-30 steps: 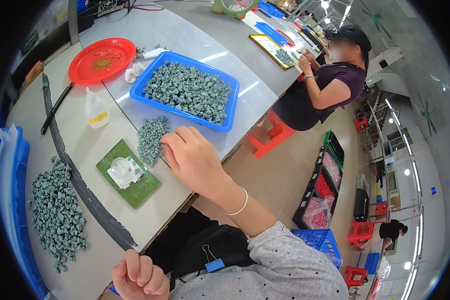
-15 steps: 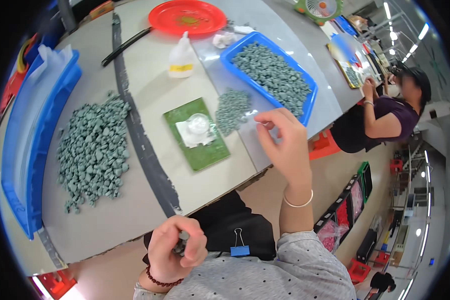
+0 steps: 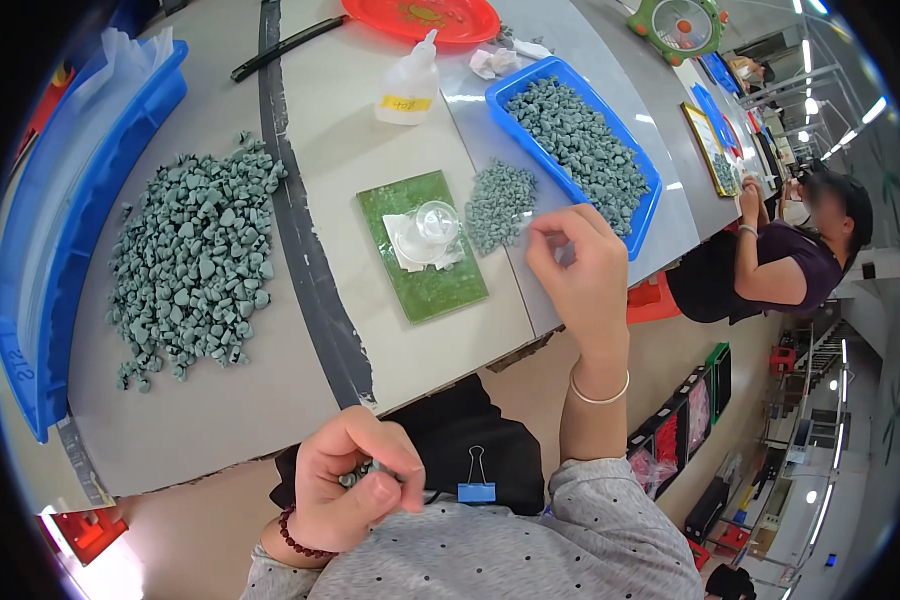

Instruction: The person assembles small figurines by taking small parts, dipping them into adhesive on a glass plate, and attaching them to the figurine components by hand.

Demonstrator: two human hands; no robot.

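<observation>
My left hand is curled over the lap around several small grey-green stone-like pieces. Thumb and index finger of my right hand come together in a pinch beside a small pile of fine grey-green pieces; whatever may be between the tips is too small to make out. Left of that pile lies a green tile, bearing white paper and a small clear round cup. Larger grey-green pieces form a heap on the table's left side. A blue tray full of similar pieces stands beyond my right hand.
A white squeeze bottle stands behind the tile. Farther back are a red plate and a black pen-like tool. A long blue bin borders the left. Another person sits at the right, near a fan.
My right thumb and index finger have closed from apart into a pinch. My left thumb has shifted across the pieces it holds. The whole view has shifted slightly.
</observation>
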